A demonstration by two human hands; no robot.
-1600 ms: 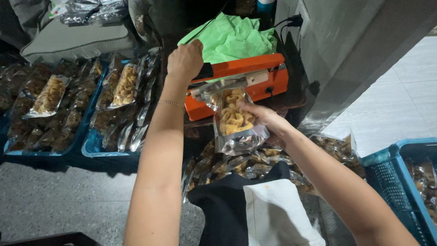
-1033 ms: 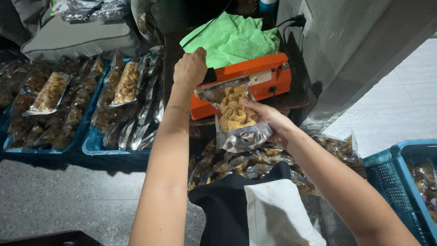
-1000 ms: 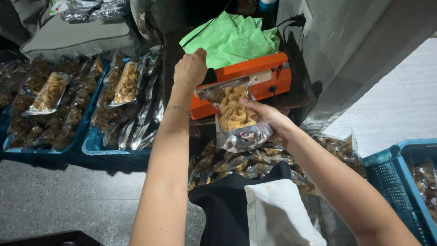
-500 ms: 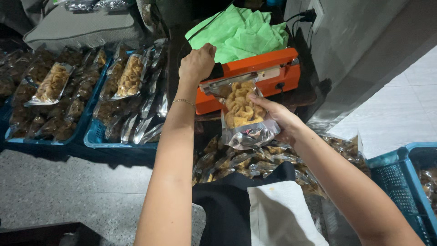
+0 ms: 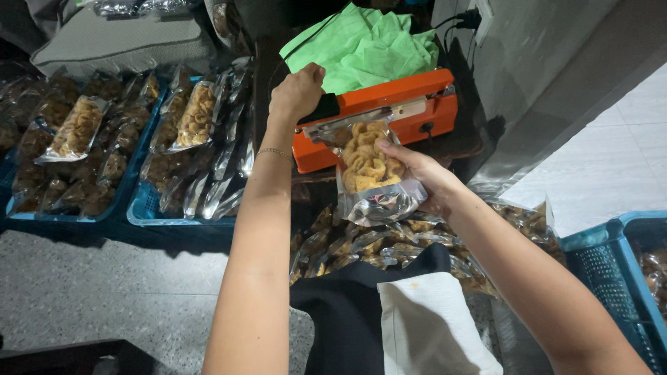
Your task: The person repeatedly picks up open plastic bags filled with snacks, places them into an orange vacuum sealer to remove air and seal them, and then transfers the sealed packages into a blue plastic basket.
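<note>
2 blue crates [image 5: 142, 212] of sealed snack pouches [image 5: 198, 114] left; green cloth [image 5: 365, 45] behind sealer [image 5: 379, 114].

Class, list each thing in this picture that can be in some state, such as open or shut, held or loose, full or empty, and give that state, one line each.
Orange heat sealer: arm pressed down on the pouch top.
Clear snack pouch: filled, upright, top edge clamped in the sealer.
Left hand: closed on the sealer's black handle.
Right hand: holding the pouch from the side.
Blue plastic crates: filled with packed pouches.
Green cloth: crumpled behind the sealer.
</note>
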